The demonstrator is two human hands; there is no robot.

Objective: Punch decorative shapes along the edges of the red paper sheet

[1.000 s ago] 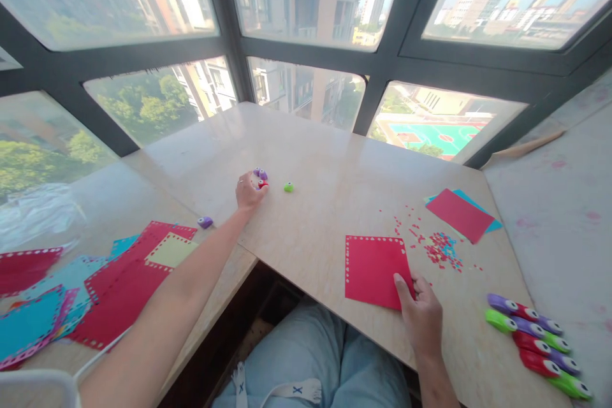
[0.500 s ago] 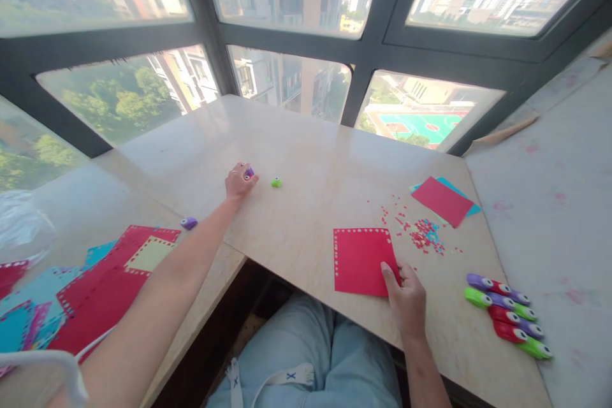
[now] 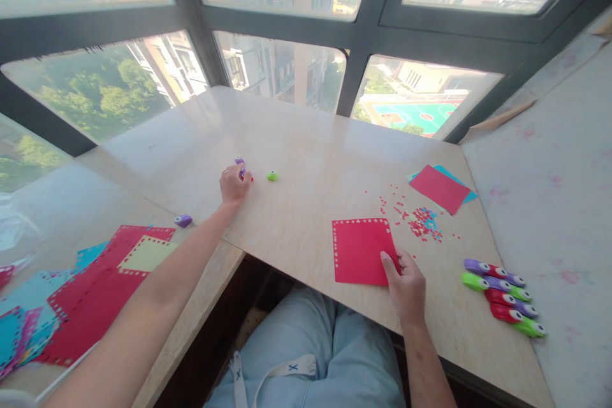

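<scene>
My left hand [image 3: 234, 185] is stretched far across the table, its fingers curled round a small purple craft punch [image 3: 242, 173]. Just beyond the fingertips sits another purple punch [image 3: 240, 160], and a bit of red shows by the thumb; the fingers partly hide this cluster. A green punch [image 3: 272, 176] stands to its right. Nearer the left forearm lies a purple punch [image 3: 183, 220]. My right hand [image 3: 406, 280] pinches the lower right corner of a red paper square [image 3: 361, 255], thumb on top. Small punched holes run along the square's top and left edges.
Paper confetti [image 3: 425, 224] is scattered right of the red square, below stacked red and blue sheets [image 3: 440, 188]. Several coloured punches [image 3: 502, 296] are lined up by the right wall. Punched sheets [image 3: 95, 299] overlap at left. Windows border the table's far side.
My left hand has shifted slightly left within the view, and a purple punch now shows beyond its fingertips. My right hand keeps its hold on the red paper. The camera view has tilted slightly.
</scene>
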